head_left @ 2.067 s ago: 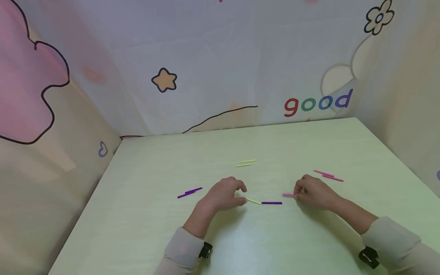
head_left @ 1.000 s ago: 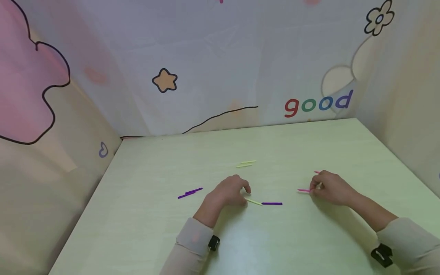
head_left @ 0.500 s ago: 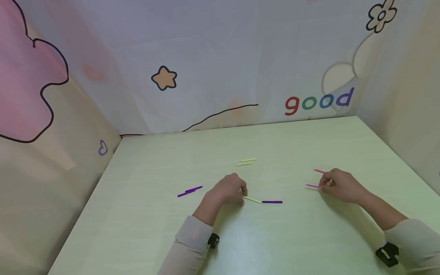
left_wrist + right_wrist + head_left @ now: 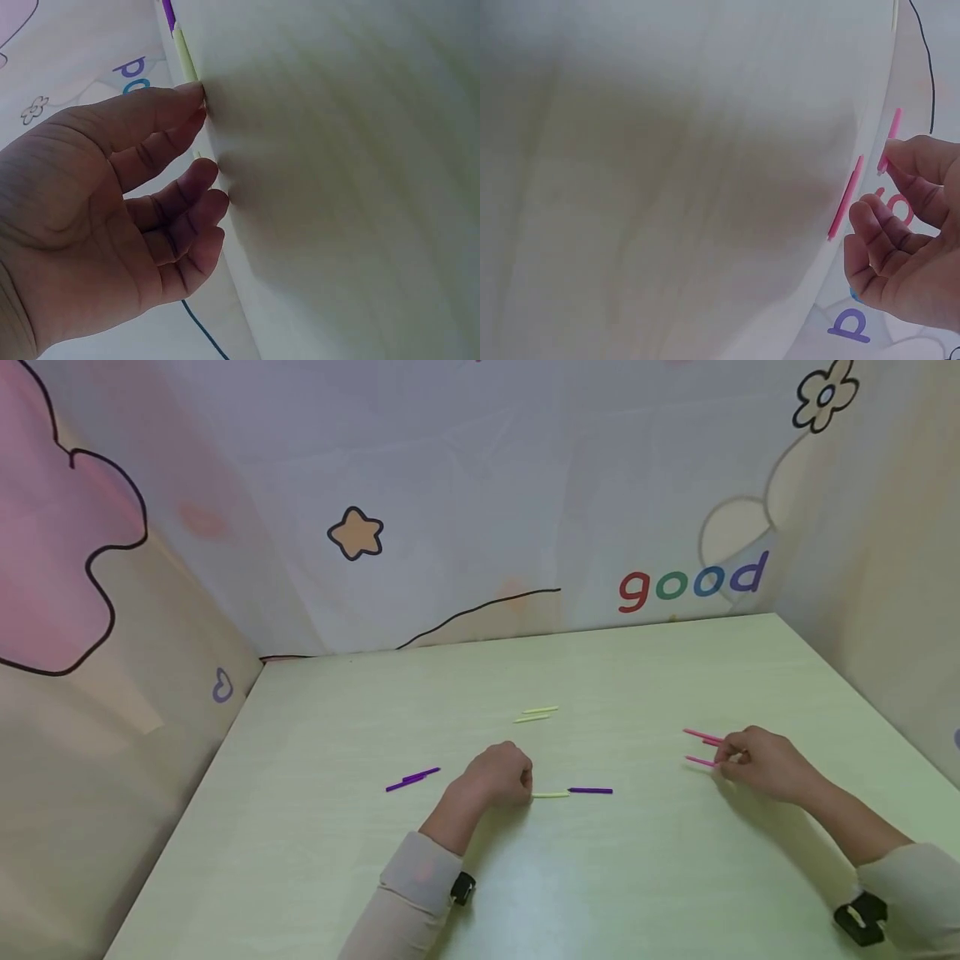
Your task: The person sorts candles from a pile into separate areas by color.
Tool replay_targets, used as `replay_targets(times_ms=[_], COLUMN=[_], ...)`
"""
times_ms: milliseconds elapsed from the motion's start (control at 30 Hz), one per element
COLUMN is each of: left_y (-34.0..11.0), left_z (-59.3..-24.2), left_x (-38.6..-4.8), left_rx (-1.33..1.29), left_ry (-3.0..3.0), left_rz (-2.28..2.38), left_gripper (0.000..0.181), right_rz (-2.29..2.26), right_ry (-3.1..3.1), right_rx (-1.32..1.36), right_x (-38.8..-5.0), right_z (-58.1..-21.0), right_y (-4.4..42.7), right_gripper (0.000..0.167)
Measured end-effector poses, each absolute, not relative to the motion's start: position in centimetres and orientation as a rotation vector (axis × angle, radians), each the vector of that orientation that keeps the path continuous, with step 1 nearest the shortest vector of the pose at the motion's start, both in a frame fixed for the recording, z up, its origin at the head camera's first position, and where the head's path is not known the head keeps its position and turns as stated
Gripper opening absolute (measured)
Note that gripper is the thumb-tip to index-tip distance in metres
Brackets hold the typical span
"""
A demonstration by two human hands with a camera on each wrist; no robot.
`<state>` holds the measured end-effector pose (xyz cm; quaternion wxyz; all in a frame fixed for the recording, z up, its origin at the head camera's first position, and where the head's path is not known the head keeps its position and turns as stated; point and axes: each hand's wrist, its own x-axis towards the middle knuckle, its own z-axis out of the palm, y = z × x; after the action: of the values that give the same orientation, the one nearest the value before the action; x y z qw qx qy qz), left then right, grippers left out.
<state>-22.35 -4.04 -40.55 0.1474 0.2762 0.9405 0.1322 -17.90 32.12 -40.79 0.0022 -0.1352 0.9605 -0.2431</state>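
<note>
My left hand [image 4: 498,774] pinches the near end of a thin yellow-green stick [image 4: 551,795] between thumb and index finger. At the other end, the tip of a purple stick [image 4: 591,791] meets it, so the two form one nearly straight line; the left wrist view shows this purple stick [image 4: 169,15] beyond the yellow-green one [image 4: 185,54]. Farther right, my right hand [image 4: 765,766] holds a pink stick [image 4: 700,761] by thumb and forefinger. In the right wrist view, this pink stick [image 4: 895,124] is apart from two pink sticks [image 4: 844,199] lying side by side.
Two more purple sticks [image 4: 412,778] lie together left of my left hand. Two yellow-green sticks [image 4: 536,715] are farther back on the pale table [image 4: 337,877]. A printed cloth [image 4: 465,510] stands behind the table and along its sides.
My right hand has carried the pink stick rightward and back, beside the pink pair. My left hand has gripped the yellow-green stick, which has swung from slanted to nearly level; the purple stick shifted slightly back.
</note>
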Motion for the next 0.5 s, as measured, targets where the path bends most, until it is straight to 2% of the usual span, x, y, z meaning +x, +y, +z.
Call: replay_targets(times_ms=[500], left_y=[-4.5], left_z=[-40.4], left_x=[-22.4], left_rx=[0.875], left_ry=[2.695], left_rz=[0.364], left_gripper=[0.012], right_rz=[-0.733], right_ry=[3.061], right_rx=[-0.297], right_x=[-17.1], right_z=[-40.7], right_y=[34.5], right_gripper=[0.006])
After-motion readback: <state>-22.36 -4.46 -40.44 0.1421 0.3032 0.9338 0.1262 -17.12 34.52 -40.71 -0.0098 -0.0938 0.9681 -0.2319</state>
